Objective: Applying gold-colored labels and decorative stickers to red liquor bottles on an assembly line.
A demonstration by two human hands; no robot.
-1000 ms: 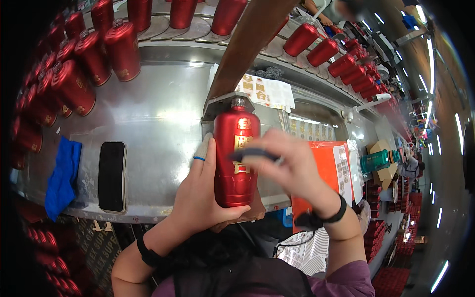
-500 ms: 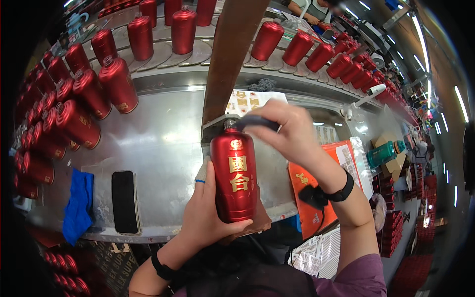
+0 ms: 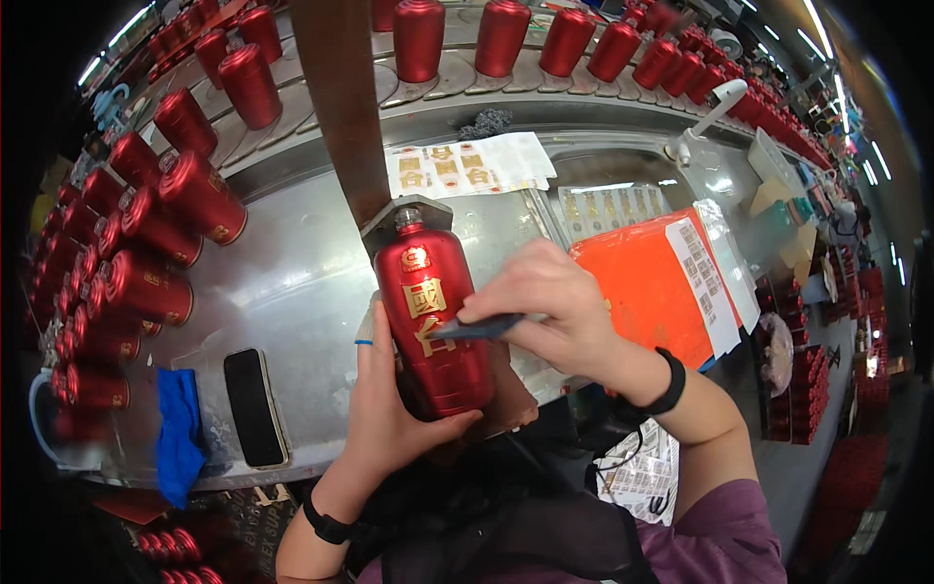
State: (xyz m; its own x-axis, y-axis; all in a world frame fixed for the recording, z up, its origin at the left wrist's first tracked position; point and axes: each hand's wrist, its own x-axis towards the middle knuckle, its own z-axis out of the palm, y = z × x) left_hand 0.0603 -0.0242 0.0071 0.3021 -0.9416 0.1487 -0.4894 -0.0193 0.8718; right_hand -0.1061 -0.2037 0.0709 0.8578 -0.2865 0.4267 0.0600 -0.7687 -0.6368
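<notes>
A glossy red bottle (image 3: 450, 362) with gold lettering lies tilted in front of me. Its clear neck sits at a grey notched bracket (image 3: 438, 210). My left hand (image 3: 381, 414) cups the bottle's lower left side, thumb under the base and a blue band round one finger. Closed in my right hand (image 3: 553, 310) is a thin, dark blue-grey flat scraper (image 3: 479, 328), its tip against the gold lettering on the bottle's front. Part of the scraper is hidden by my fingers. Beneath the bottle's base shows a brown block (image 3: 514, 391).
A brown post (image 3: 341, 107) rises beyond the bracket. Gold lettering sheets (image 3: 467, 165) and an orange folder (image 3: 637, 287) lie beyond and right. A phone (image 3: 255, 407), a blue cloth (image 3: 179, 438) and several red bottles (image 3: 148, 285) stand or lie left. A conveyor (image 3: 457, 80) carries more bottles.
My right hand has brought the scraper down from beside the bottle's neck onto the lettering. The view has shifted, and the bottle leans more to the left in it.
</notes>
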